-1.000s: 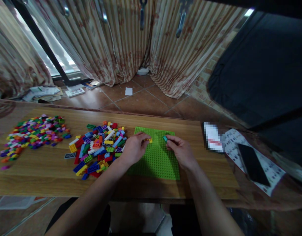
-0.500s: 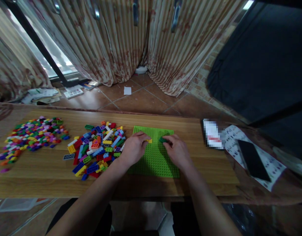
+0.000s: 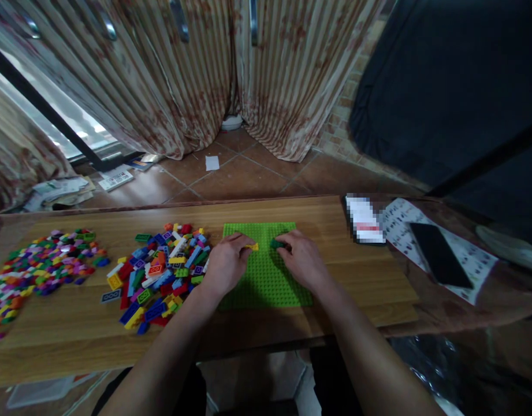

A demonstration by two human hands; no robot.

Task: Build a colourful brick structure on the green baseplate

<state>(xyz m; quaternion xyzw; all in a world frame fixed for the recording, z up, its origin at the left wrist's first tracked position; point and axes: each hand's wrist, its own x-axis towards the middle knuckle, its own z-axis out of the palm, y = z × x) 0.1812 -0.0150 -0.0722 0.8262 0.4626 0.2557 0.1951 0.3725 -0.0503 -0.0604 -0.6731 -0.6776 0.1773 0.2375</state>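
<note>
Dark green brick (image 3: 275,244), its visible length running roughly along the far edge of the light green baseplate (image 3: 270,289), sits over that plate's far half, pinched in the right hand's (image 3: 302,258) grip, right of and apart from the yellow brick (image 3: 253,247) the left hand (image 3: 226,261) pinches.

I log a free lane on the tabletop (image 3: 330,234) between the green baseplate (image 3: 268,283) and the dark-edged device (image 3: 363,219). To the left, the larger-brick pile (image 3: 164,277) blocks low passage; a narrow bare strip separates it from the small-brick pile (image 3: 49,263).
</note>
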